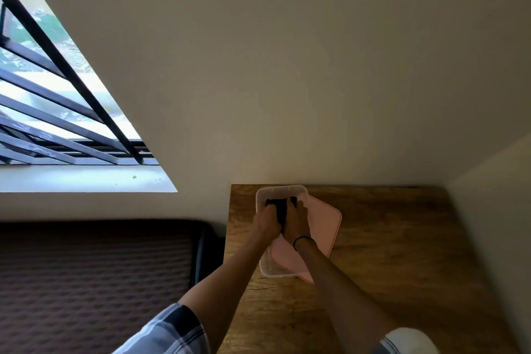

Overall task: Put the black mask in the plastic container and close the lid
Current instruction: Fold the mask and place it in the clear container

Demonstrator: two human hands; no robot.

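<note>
I am gripping the black mask [281, 208] with my left hand [268, 220] and right hand [296, 221], fingers closed on it, over the plastic container [280, 190] near the bench's [402, 238] far left corner. The lid [323, 218] is lying skewed across the rim; a trailing loop could snag there.

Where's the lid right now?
Head view: the pink lid lies on the table, right of the container, partly under the right hand.

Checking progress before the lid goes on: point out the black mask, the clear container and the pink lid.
black mask [281, 207], head view, bunched cloth between the hands.
clear plastic container [280, 189], head view, far rim.
pink lid [324, 224], head view, flat top.
</note>
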